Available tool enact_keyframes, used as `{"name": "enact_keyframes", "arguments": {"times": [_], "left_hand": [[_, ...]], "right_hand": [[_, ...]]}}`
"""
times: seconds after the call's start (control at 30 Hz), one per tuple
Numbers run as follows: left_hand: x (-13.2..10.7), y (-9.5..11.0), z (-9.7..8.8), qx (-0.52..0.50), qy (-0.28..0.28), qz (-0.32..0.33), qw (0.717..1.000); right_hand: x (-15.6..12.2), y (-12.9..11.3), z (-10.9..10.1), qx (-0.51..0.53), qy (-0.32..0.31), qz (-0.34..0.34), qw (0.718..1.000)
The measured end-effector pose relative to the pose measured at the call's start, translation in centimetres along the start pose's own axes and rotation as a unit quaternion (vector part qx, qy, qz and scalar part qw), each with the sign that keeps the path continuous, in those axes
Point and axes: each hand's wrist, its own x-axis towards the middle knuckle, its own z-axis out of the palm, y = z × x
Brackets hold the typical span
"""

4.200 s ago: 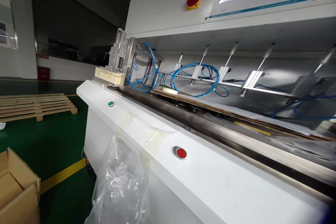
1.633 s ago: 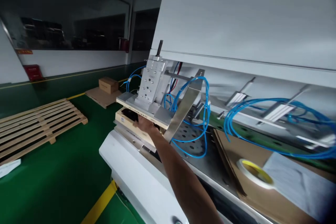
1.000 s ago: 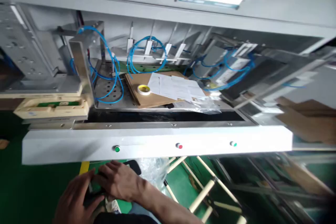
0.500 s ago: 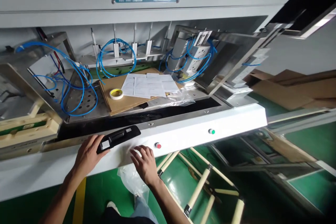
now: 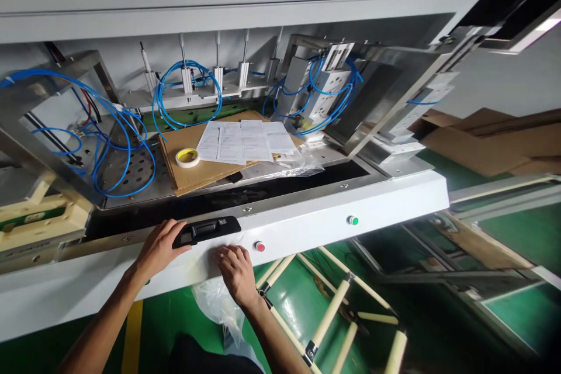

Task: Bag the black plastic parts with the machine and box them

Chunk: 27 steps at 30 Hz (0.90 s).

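A black plastic trim panel (image 5: pixel 209 230) with a recessed slot and a small switch-like insert lies along the white front ledge of the machine. My left hand (image 5: pixel 161 245) is closed on its left end, thumb on the near side and fingers over the far edge. Close to the panel's right half, my right hand (image 5: pixel 236 272) has its fingers curled together against the ledge; what is between the fingertips is hidden. A crumpled clear plastic bag (image 5: pixel 217 304) hangs below the ledge, just under my right hand; whether the fingers grip it is unclear.
The white ledge (image 5: pixel 394 201) carries a red button (image 5: pixel 260 246) and a green button (image 5: pixel 353 220). Behind are cardboard sheets (image 5: pixel 179 178), papers (image 5: pixel 245 140), a tape roll (image 5: pixel 187 158) and blue air hoses (image 5: pixel 160 93). A cream pipe frame (image 5: pixel 328 315) stands below right.
My view has dipped and shifted slightly. My right hand's fingers have drawn together and rest closer to the ledge. The left hand keeps hold of the panel, which lies flatter.
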Motion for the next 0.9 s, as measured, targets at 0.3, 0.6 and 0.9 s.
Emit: {"name": "enact_keyframes", "arguments": {"times": [0.3,0.6,0.9], "left_hand": [[-0.2,0.7,-1.3,0.014,0.044,-0.010,0.999],[-8.7,2.6,-0.6,0.129,0.156,0.058,0.978],[-7.8,1.6,-0.7,0.091,0.174,0.046,0.979]], "right_hand": [[0.2,0.2,-0.4,0.002,-0.007,-0.012,1.000],[-0.3,1.1,-0.6,-0.005,-0.013,-0.025,1.000],[1.0,1.0,-1.6,-0.011,-0.009,-0.032,0.999]]}}
